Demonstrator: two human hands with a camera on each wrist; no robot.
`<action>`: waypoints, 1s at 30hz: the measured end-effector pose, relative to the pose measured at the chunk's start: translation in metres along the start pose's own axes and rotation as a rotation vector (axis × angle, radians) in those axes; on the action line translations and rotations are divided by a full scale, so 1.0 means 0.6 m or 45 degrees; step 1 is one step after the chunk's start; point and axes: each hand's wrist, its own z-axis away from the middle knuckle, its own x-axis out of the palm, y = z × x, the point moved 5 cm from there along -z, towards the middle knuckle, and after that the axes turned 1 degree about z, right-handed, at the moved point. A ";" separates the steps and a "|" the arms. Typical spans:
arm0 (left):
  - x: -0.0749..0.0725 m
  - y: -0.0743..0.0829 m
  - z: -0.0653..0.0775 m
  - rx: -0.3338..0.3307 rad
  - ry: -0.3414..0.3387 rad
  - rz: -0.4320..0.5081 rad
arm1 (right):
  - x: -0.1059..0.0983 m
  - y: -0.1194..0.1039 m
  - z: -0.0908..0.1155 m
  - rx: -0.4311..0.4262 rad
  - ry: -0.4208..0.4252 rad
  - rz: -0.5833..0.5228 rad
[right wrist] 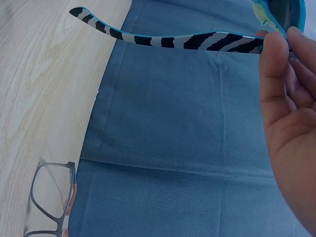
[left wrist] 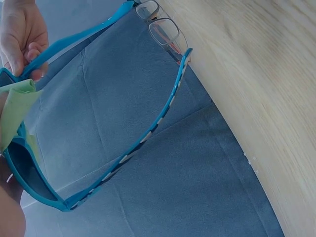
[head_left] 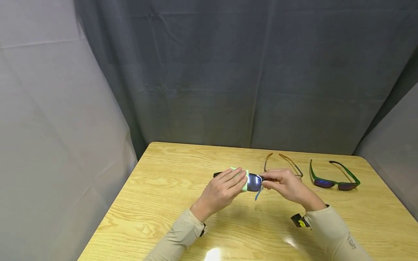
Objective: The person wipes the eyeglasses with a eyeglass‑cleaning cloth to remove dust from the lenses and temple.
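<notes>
My right hand (head_left: 287, 185) pinches a pair of sunglasses (head_left: 254, 182) between thumb and fingers at the hinge end of one lens. The frame looks blue in the wrist views, and a zebra-striped temple (right wrist: 163, 42) stretches out from my fingertips. Over the other lens, my left hand (head_left: 223, 188) holds a light green cloth (head_left: 245, 186), its fingers laid across the front and its thumb on the back side. Both temples are unfolded, as the left wrist view shows. That cloth (left wrist: 17, 111) hides the middle of the frame.
Clear eyeglasses (right wrist: 73, 197) with brownish temples lie on the wooden table (head_left: 147, 203) just beyond my right hand. Green-framed sunglasses (head_left: 324, 183) lie farther right, temples open. A small black and yellow item (head_left: 296, 220) shows beside my right sleeve. Grey curtains (head_left: 196, 72) hang behind the table.
</notes>
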 end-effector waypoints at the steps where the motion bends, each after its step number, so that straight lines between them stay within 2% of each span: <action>1: 0.000 0.000 -0.001 0.001 -0.002 0.000 | 0.000 0.002 0.000 0.003 0.000 0.002; 13: 0.000 0.002 -0.006 0.022 -0.033 0.037 | 0.003 0.002 -0.001 0.015 -0.007 -0.018; 23: 0.003 0.005 -0.010 0.049 -0.040 0.059 | -0.005 -0.050 -0.012 -0.032 -0.025 -0.026; 30: 0.003 0.009 -0.013 0.058 -0.060 0.058 | -0.006 -0.055 -0.013 -0.028 -0.026 -0.028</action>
